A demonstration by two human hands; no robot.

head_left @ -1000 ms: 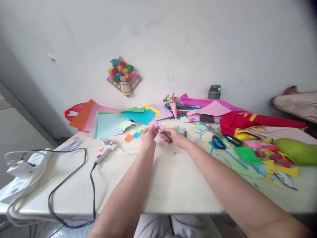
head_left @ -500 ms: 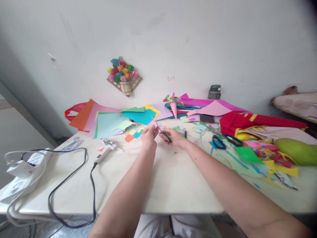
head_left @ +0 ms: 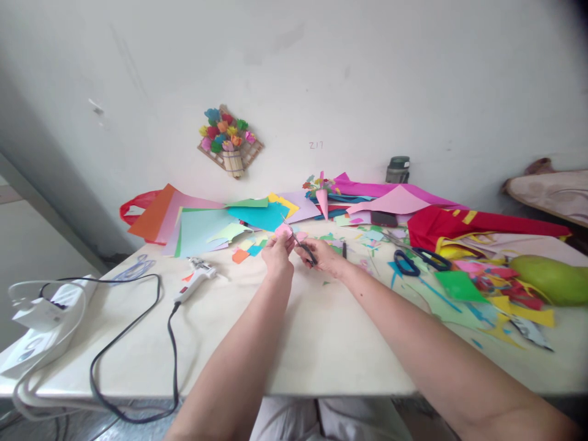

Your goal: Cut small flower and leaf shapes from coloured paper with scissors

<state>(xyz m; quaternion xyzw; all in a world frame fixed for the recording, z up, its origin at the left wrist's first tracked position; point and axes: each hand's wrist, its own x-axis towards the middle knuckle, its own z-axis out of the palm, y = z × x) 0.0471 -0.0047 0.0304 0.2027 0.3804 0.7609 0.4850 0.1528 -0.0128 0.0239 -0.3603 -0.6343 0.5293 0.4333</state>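
Over the middle of the table, my left hand (head_left: 278, 250) pinches a small piece of pink paper (head_left: 282, 229) between thumb and fingers. Close beside it, my right hand (head_left: 320, 255) is closed around the dark handles of a pair of scissors (head_left: 309, 252). The blades point up and to the left, against the pink paper; how far they are apart is too small to tell. Small colored paper squares (head_left: 248, 251) lie just left of my left hand. Beyond my right hand are green paper scraps (head_left: 331, 237) and a black pen-like stick (head_left: 344, 248).
A glue gun (head_left: 195, 285) with a black cord lies left, near a white power strip (head_left: 55, 324). Colored sheets (head_left: 202, 229) and a pink paper cone with flowers (head_left: 322, 199) stand behind. Larger scissors (head_left: 420, 260), scraps and a green fruit (head_left: 546, 278) lie right.
Both hands stay in nearly the same place. My left hand and wrist have turned slightly, and the pink paper has shifted a little against the scissor blades.
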